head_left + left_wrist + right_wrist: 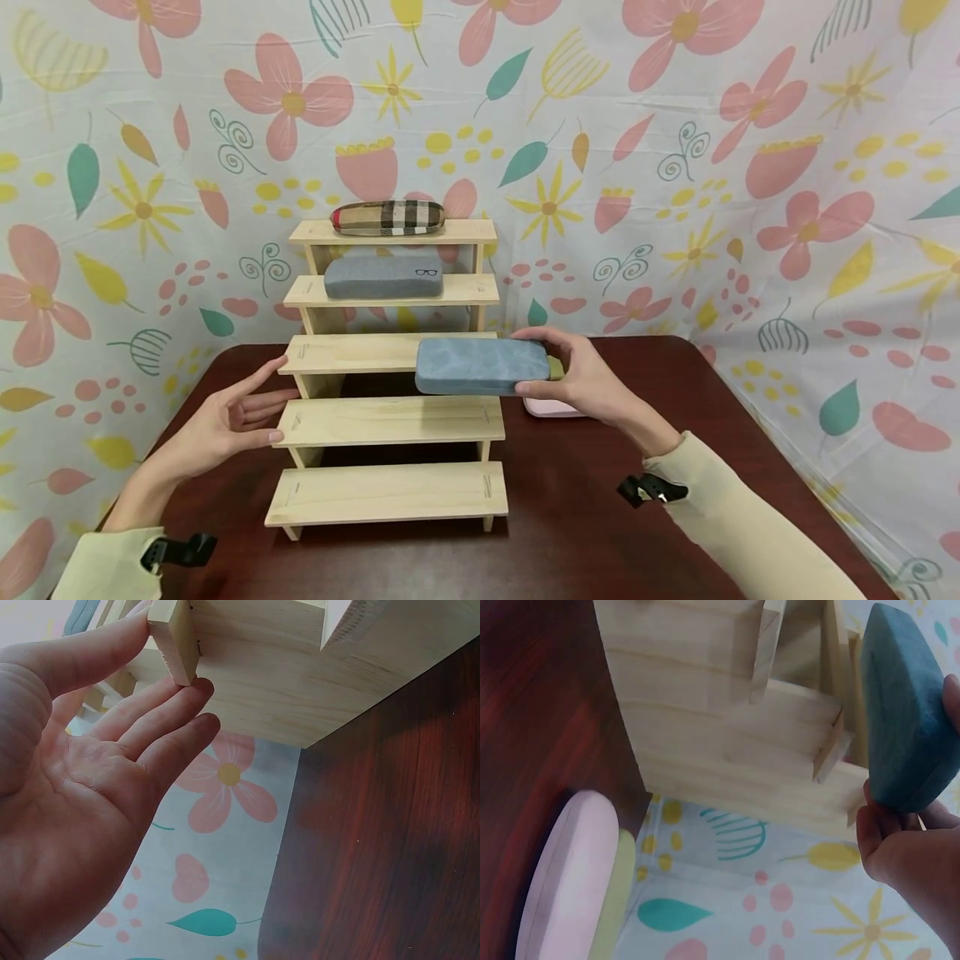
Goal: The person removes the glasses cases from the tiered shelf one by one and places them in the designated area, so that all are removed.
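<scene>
A light blue glasses case [482, 365] is held by its right end in my right hand [581, 375], just over the right side of the third board of a stepped wooden stand [386, 492]. The right wrist view shows the same case [907, 712] tilted, with fingers round its lower end. My left hand [217, 421] is at the stand's left side. Its thumb and fingers pinch a board's end [174, 645]. A grey glasses case [375, 279] sits on the second board from the top, and a plaid glasses case [397, 217] lies on the top one.
Behind my right hand, a pink glasses case [547, 407] is on the dark red table [600, 525], partly hidden. Beside it stands a yellow-green case [616, 892], seen in the right wrist view. A flowered curtain [675, 200] hangs behind and on both sides.
</scene>
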Demonstrator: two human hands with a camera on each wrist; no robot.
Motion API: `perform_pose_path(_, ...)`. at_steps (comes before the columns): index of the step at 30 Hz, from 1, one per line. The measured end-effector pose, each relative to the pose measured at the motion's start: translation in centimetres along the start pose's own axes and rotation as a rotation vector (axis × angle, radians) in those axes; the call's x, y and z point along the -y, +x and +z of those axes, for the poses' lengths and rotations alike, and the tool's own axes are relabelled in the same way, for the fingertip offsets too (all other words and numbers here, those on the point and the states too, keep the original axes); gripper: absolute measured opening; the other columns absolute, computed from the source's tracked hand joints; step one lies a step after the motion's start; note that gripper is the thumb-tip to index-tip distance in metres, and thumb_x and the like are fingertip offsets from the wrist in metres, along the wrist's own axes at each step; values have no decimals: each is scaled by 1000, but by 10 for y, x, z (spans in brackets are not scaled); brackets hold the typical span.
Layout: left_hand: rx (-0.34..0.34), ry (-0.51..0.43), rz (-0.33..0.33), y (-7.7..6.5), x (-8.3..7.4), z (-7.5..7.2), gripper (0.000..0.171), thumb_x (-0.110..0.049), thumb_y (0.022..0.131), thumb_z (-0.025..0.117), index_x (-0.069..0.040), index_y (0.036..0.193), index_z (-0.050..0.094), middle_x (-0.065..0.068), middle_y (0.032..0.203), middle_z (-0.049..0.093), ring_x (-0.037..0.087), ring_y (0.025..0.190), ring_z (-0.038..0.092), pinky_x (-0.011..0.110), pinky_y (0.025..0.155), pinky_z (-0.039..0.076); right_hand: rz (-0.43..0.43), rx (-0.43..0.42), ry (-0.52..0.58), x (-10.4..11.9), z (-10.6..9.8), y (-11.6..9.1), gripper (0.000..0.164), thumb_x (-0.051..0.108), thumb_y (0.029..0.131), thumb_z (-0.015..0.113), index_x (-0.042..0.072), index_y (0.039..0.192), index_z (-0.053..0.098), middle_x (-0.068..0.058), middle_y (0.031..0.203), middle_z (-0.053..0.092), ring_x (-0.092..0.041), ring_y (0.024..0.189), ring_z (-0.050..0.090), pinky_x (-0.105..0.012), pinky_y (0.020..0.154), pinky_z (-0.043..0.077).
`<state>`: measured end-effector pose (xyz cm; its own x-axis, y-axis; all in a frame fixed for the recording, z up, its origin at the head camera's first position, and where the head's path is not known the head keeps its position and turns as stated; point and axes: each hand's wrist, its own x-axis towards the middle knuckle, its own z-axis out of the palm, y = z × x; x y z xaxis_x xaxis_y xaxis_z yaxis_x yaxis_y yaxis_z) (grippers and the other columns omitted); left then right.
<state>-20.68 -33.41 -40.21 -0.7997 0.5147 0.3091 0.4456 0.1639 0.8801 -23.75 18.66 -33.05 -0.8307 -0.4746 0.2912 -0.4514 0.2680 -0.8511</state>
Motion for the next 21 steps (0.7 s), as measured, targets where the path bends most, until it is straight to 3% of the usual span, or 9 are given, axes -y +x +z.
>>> perform_pose_path(6,5,-17,17,1,1,0,97,19,93,68,-8,170,15,-4,156,52,12,136,57,38,86,62,-6,2,-17,-5,-15,-12,62,7,87,88,11,143,62,-12,127,64,-34,106,62,-33,86,56)
perform_pose_path(11,9,-32,9,0,0,0,98,19,93,68,-8,170,14,0,153,55,12,135,58,39,86,62,-3,-10,-37,-12,-31,-25,62,6,87,87,10,144,61,-13,123,65,-31,103,63,-32,84,57)
perform_pose_path(16,10,-28,8,1,0,0,98,19,93,68,-8,170,15,0,153,55,13,135,58,39,86,62,-21,-27,-80,-22,-46,-40,59,5,90,84,9,143,61,-13,101,61,-23,82,58,-29,72,52)
perform_pose_path(18,8,-23,10,1,0,0,98,19,93,68,-8,170,15,0,153,55,13,135,58,38,86,62,-29,-33,-87,-25,-52,-47,59,4,91,83,9,144,60,-13,101,61,-22,82,57,-29,71,52)
perform_pose_path(21,4,-17,12,1,0,0,98,19,92,68,-8,170,15,1,154,55,12,135,58,38,86,62,-43,-47,-109,-30,-59,-55,59,2,91,83,10,145,60,-12,120,63,-21,94,59,-28,77,53)
